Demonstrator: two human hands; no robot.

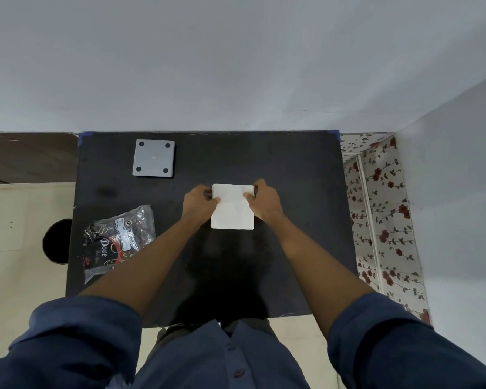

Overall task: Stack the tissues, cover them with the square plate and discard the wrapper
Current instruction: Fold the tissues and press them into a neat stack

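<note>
A white stack of tissues (pixel 232 207) lies at the middle of the black table (pixel 292 192). My left hand (pixel 198 204) grips its left edge and my right hand (pixel 264 202) grips its right edge, thumbs pressing on top. The grey square plate (pixel 154 158) rests upside down at the far left of the table, four dark feet showing. The crumpled clear and black wrapper (pixel 118 242) lies near the table's left edge, apart from both hands.
A round black bin opening (pixel 58 241) sits on the floor left of the table, beside the wrapper. A white wall stands behind the table. A floral curtain (pixel 382 209) hangs to the right.
</note>
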